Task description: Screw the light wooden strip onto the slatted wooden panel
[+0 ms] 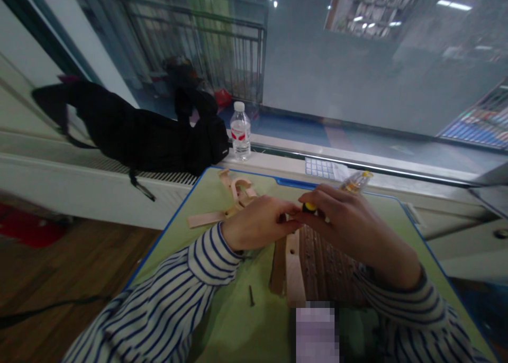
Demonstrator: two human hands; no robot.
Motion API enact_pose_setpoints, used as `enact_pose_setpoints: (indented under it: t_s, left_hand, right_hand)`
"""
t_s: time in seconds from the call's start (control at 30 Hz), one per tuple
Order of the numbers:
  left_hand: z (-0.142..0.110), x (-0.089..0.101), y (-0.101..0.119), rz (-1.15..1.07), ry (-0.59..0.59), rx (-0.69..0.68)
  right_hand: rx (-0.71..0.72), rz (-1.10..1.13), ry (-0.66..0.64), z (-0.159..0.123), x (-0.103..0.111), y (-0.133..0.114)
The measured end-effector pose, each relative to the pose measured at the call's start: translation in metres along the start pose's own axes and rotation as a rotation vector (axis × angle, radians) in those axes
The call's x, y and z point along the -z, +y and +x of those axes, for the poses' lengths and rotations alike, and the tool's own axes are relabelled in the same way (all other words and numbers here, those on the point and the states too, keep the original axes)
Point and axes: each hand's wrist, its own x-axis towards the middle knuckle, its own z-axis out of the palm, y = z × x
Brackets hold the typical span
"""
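Observation:
My left hand (262, 220) is closed in a pinch over the far end of a pale wooden strip (293, 273) with a hole in it; what the fingertips hold is hidden. Close against it, my right hand (337, 215) curls round a small yellow-and-black tool (308, 207), of which only a short part shows between the fingers. The strip lies along the edge of a brown corrugated piece (327, 262), partly under my right forearm. A dark screw (251, 295) rests on the green table (230, 326) to the left of the strip.
More pale wooden pieces (206, 219) lie at the table's far left. Behind my right hand is a clear, yellow-tipped object (359, 180). On the window sill stand a water bottle (240, 133) and a black bag (138, 133). A blurred-out object (317, 334) is at the near edge.

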Motion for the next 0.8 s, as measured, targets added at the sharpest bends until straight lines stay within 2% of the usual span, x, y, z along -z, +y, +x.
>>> enact_pose_setpoints:
  t_s: [0.27,0.6,0.8]
  left_hand:
    - [0.003,-0.0085,0.0054,0.106,0.116,0.117]
    - [0.0019,-0.0074,0.0046,0.166,0.125,0.128]
    - [0.0024,-0.0079,0.0035,0.125,0.163,0.106]
  right_hand:
    - [-0.016,-0.021,-0.003,0.003,-0.0013,0.001]
    - [0.091,0.091,0.035,-0.0039,0.0063,0.0008]
    - [0.09,0.083,0.023,-0.0035,0.0065,0.001]
